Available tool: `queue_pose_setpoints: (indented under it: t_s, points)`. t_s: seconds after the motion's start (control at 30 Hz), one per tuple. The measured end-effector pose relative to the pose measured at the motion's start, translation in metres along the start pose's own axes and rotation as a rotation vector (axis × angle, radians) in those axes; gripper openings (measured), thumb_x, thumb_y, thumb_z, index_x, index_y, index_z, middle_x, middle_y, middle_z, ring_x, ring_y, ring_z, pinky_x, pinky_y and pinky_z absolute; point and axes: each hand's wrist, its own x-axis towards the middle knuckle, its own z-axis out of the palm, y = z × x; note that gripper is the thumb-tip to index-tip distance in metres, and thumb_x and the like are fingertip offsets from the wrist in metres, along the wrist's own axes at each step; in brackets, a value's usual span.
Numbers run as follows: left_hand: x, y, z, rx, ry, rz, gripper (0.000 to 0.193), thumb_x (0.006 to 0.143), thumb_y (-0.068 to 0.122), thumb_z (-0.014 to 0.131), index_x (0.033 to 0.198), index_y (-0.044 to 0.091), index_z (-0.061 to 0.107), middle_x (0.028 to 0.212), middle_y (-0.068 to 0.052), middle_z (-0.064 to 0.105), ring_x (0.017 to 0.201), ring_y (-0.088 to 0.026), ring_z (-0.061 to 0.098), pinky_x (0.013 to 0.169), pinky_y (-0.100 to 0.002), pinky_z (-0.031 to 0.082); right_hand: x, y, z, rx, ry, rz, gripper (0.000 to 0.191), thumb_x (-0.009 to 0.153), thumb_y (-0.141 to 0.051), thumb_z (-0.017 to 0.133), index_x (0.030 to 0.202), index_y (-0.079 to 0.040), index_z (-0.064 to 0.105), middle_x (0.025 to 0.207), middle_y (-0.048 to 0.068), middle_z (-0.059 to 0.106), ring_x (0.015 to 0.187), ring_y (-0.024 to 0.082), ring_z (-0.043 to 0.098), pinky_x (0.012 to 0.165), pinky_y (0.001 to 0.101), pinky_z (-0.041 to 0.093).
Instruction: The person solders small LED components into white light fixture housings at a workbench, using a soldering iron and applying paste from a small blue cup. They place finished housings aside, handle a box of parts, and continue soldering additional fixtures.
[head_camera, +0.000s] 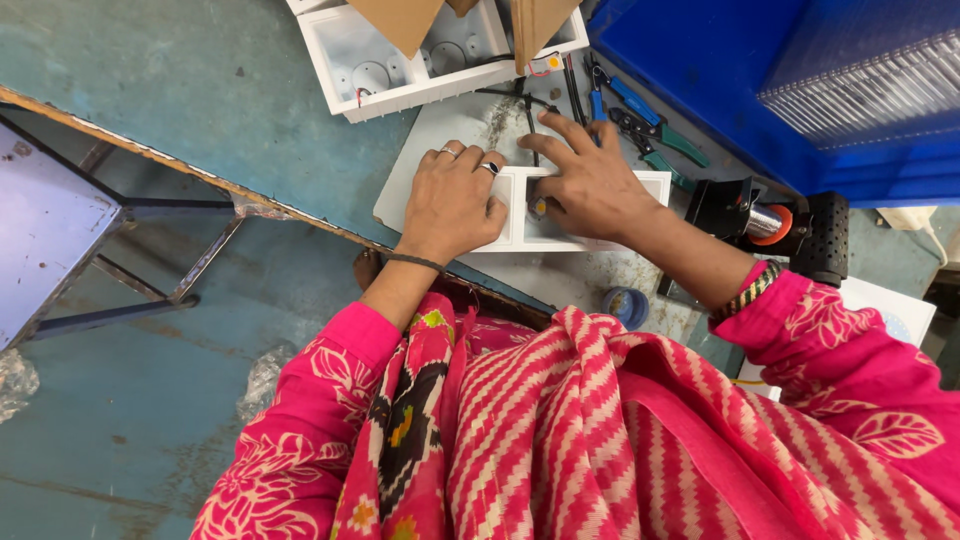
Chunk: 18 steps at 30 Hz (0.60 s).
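White plastic switch box at frame centre, left hand pressed flat on its left end with fingers together, right hand pinching a small round part inside it: seating step, next likely needs firm downward pressure.

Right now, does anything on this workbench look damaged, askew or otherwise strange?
Nothing looks broken. Both hands, left hand and right hand, rest on the white box. Only the grey board under it lies askew to the bench edge, and pliers lie loosely beside it.
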Motion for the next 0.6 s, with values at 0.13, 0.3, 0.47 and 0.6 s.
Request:
queue_pose_setpoints:
  t_s: [0.13, 0.3, 0.47, 0.6]
  points:
    - [-0.001, 0.0, 0.0, -0.011, 0.004, -0.004, 0.041, 0.072, 0.022, 0.065, 0.109, 0.005, 0.07, 0.095, -0.012, 0.066, 0.098, -0.031, 0.061, 0.087, -0.047, 0.048, 0.001, -0.004, 0.003, 0.01, 0.002, 0.014, 0.014, 0.074, -0.023, 0.079, 0.084, -0.013, 0.079, 0.148, 0.008, 0.054, 0.148, 0.032, 0.036, 0.1, 0.0588, 0.036]
    - [0.0, -0.001, -0.001, -0.017, 0.007, 0.001, 0.04, 0.073, 0.022, 0.064, 0.109, 0.005, 0.07, 0.096, -0.012, 0.067, 0.098, -0.031, 0.061, 0.087, -0.047, 0.048, 0.005, -0.002, 0.004, 0.022, -0.047, -0.005, 0.012, 0.073, -0.023, 0.078, 0.082, -0.014, 0.078, 0.149, 0.008, 0.053, 0.147, 0.034, 0.035, 0.101, 0.06, 0.035]
    - [0.0, -0.001, -0.002, -0.01, -0.007, -0.004, 0.04, 0.073, 0.022, 0.065, 0.108, 0.005, 0.07, 0.095, -0.012, 0.067, 0.098, -0.031, 0.062, 0.087, -0.048, 0.048, 0.008, 0.005, 0.004, 0.002, -0.11, -0.031, 0.014, 0.072, -0.019, 0.076, 0.085, -0.014, 0.078, 0.152, 0.01, 0.049, 0.149, 0.035, 0.032, 0.103, 0.063, 0.034]
    - [0.0, -0.002, -0.003, -0.019, -0.003, -0.004, 0.04, 0.073, 0.022, 0.065, 0.109, 0.005, 0.07, 0.095, -0.012, 0.066, 0.098, -0.031, 0.062, 0.087, -0.048, 0.048, 0.011, 0.008, 0.005, 0.02, -0.143, -0.042, 0.009, 0.075, -0.018, 0.075, 0.083, -0.016, 0.079, 0.151, 0.008, 0.048, 0.149, 0.034, 0.032, 0.102, 0.0653, 0.034]
